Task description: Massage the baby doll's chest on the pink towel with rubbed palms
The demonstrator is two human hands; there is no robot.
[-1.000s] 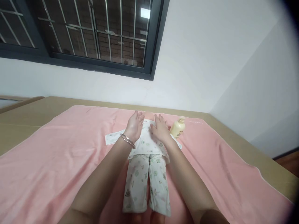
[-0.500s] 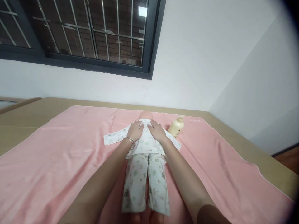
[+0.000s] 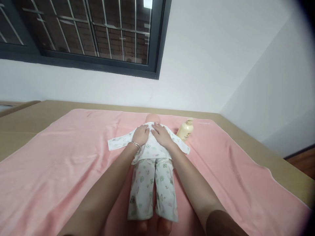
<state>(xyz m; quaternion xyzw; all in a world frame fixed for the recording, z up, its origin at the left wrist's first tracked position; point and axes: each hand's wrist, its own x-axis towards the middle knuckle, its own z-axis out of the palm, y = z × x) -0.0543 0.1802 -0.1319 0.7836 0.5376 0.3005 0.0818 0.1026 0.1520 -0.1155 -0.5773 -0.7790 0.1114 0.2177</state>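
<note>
A baby doll (image 3: 153, 118) lies stretched out on a pink sheet, its head at the far end and its feet toward me. It wears a white patterned top (image 3: 155, 150) with long sleeves spread to both sides and matching trousers (image 3: 141, 193). My left hand (image 3: 141, 135), with bangles at the wrist, rests flat on the left side of the upper torso. On the right side lies my right hand (image 3: 161, 135), fingers extended and pointing toward the head. Neither hand grips anything. Whether the doll's face is up or down I cannot tell.
A cream-coloured bottle (image 3: 185, 130) stands to the right of the doll, close to its sleeve. The pink sheet (image 3: 73, 157) covers a wooden surface (image 3: 22, 131). Behind are a white wall (image 3: 197, 65) and a dark-framed window (image 3: 98, 62) with bars.
My right hand has shifted slightly inward and up on the top, nearer to my left hand. The whole view has moved a little, so everything appears slightly higher.
</note>
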